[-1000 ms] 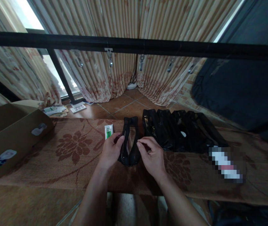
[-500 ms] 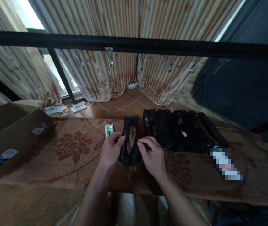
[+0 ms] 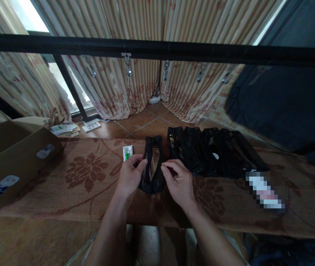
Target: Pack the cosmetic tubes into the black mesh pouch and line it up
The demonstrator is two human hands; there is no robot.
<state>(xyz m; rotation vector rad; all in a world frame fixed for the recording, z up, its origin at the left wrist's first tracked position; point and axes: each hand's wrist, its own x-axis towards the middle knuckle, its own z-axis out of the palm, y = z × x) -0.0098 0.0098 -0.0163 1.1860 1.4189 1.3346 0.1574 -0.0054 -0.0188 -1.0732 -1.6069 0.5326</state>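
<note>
In front of me on the patterned cloth lies a black, partly sheer mesh item (image 3: 157,181) with a long, narrow opening down its middle. A tan inside shows through the gap. My left hand (image 3: 131,171) is closed on its left edge, thumb and fingertips together. My right hand (image 3: 179,181) pinches the right edge between thumb and forefinger. Just beyond my left fingers lies a small white and green packet (image 3: 127,151), its lower part hidden by that hand. Several similar black mesh items (image 3: 198,159) lie in a row to the right of my right hand.
An open cardboard box (image 3: 21,162) stands at the left. Papers (image 3: 64,129) and a white printed box (image 3: 91,126) lie beyond the cloth (image 3: 88,171). A dark metal bar (image 3: 157,50) crosses ahead, before curtains (image 3: 113,85). A blurred-out item (image 3: 265,190) lies right.
The view has shifted very slightly. Both hands stay in nearly the same place on the black mesh item.
</note>
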